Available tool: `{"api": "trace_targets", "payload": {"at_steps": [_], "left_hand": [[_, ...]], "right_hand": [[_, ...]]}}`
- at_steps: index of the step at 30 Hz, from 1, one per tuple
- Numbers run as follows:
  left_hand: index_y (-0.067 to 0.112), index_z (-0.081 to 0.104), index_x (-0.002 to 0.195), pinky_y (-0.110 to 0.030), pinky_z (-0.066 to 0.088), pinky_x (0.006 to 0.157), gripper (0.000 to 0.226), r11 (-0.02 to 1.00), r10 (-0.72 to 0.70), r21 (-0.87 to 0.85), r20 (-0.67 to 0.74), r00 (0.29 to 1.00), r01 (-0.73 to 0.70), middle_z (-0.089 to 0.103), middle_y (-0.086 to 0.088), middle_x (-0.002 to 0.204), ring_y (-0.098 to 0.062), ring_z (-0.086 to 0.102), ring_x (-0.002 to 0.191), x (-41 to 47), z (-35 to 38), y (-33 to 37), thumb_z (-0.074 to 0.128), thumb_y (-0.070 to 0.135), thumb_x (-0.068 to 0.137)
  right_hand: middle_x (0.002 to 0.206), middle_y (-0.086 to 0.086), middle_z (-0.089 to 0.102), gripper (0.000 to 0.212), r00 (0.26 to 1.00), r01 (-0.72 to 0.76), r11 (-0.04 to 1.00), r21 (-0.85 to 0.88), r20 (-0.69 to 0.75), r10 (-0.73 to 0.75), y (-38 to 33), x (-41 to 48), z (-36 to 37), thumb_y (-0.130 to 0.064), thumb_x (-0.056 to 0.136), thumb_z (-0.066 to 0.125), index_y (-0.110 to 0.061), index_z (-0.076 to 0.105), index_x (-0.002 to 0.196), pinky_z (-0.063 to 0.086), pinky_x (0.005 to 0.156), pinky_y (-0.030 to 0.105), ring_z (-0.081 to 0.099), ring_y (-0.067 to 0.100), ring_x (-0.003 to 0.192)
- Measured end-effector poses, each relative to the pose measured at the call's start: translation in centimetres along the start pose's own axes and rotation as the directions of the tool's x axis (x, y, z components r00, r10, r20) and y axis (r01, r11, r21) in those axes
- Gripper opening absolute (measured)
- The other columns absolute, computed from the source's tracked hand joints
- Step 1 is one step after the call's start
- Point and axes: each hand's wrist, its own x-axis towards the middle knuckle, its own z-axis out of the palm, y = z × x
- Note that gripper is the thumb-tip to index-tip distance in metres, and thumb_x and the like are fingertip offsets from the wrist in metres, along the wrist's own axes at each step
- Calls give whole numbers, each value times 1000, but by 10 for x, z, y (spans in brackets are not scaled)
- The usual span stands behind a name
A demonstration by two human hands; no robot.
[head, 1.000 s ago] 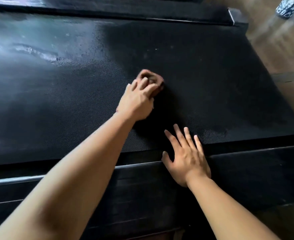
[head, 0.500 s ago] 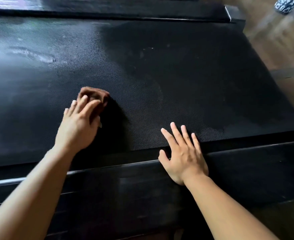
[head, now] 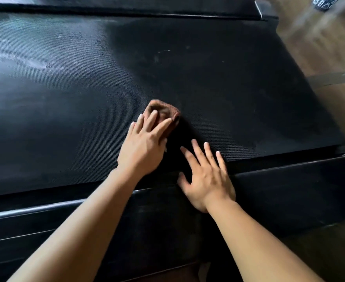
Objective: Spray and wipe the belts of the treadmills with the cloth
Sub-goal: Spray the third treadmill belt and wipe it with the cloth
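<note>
The black textured treadmill belt (head: 228, 94) fills most of the view. A bunched brown cloth (head: 164, 109) lies on it near the middle. My left hand (head: 145, 145) presses flat on the cloth with straight fingers. Just to the right, my right hand (head: 206, 176) lies flat, palm on the near side rail and fingertips on the belt's near edge. A wet, shiny smear (head: 25, 60) shows on the belt at the far left.
The black side rail (head: 289, 186) runs along the near edge of the belt, and another rail (head: 167, 7) borders the far edge. Wooden floor (head: 320, 41) shows at the right, with a patterned object (head: 324, 2) at the top right corner.
My left hand slid the cloth left across the belt, then back right toward the middle. My right hand stayed flat on the rail and belt edge.
</note>
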Motion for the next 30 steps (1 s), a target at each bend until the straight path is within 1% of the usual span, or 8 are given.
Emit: {"api": "trace_targets", "payload": {"at_steps": [5, 8, 10, 16, 19, 23, 27, 30], "left_hand": [[37, 39, 150, -56, 24, 118, 60, 994, -106, 28, -15, 994, 107, 29, -6, 163, -42, 29, 146, -55, -14, -36, 45, 44, 91], [33, 41, 150, -59, 20, 117, 53, 975, -221, 6, -81, 972, 222, 27, -8, 164, -43, 25, 148, -61, -27, -73, 55, 34, 99], [30, 42, 150, -60, 19, 118, 58, 959, -282, 4, -119, 952, 285, 25, -11, 164, -44, 24, 148, -50, -35, -91, 62, 26, 97], [33, 35, 154, -49, 11, 124, 58, 924, -383, -39, -149, 912, 382, 17, -10, 167, -39, 15, 152, 5, -38, -92, 54, 30, 99], [34, 34, 154, -48, 12, 124, 59, 949, -313, -21, -140, 939, 313, 18, -12, 166, -41, 16, 151, 31, -30, -68, 54, 32, 99], [35, 34, 154, -48, 16, 122, 61, 992, -121, 27, -73, 990, 123, 21, -11, 165, -43, 18, 149, 45, -12, -24, 55, 32, 97], [35, 38, 152, -49, 17, 121, 59, 1000, 16, -11, -13, 1000, -16, 23, -8, 165, -39, 18, 151, 14, 0, 9, 57, 29, 97], [38, 38, 152, -50, 19, 121, 58, 999, 33, -34, 12, 999, -32, 25, -5, 165, -37, 20, 151, -27, 2, 6, 57, 33, 97]], "right_hand": [[167, -8, -3, 77, 999, 2, 1000, 18, -36, -2, 0, -1, 1, -59, 82, 18, -40, 11, 156, 1, 123, 47, -2, 21, 153], [167, -7, -1, 77, 999, 9, 1000, 23, -52, -7, 0, -1, 2, -59, 81, 17, -41, 11, 156, 3, 123, 48, 0, 22, 153], [167, -6, 1, 76, 998, 10, 999, 33, -57, -9, 0, -1, 3, -58, 82, 18, -40, 14, 156, 3, 123, 48, 2, 23, 153], [167, -6, -2, 77, 999, 8, 999, 34, -44, -7, 0, -1, 2, -58, 81, 16, -40, 11, 156, 1, 123, 48, -2, 23, 153], [167, -7, -3, 75, 999, 9, 999, 35, -39, -7, 0, -1, 1, -57, 83, 19, -40, 10, 156, 0, 123, 48, -3, 22, 153], [166, -7, -9, 73, 1000, 8, 1000, 29, -10, -8, 1, -1, 1, -57, 87, 29, -39, 9, 156, -2, 123, 47, -8, 21, 153], [167, -6, -6, 76, 1000, 9, 1000, 25, -16, -8, 1, 0, 1, -59, 84, 24, -39, 11, 156, -1, 123, 46, -7, 21, 153], [167, -7, -5, 80, 1000, 4, 1000, 19, -28, -3, 1, 0, 2, -60, 79, 17, -38, 14, 155, 0, 123, 47, -5, 21, 153]]}}
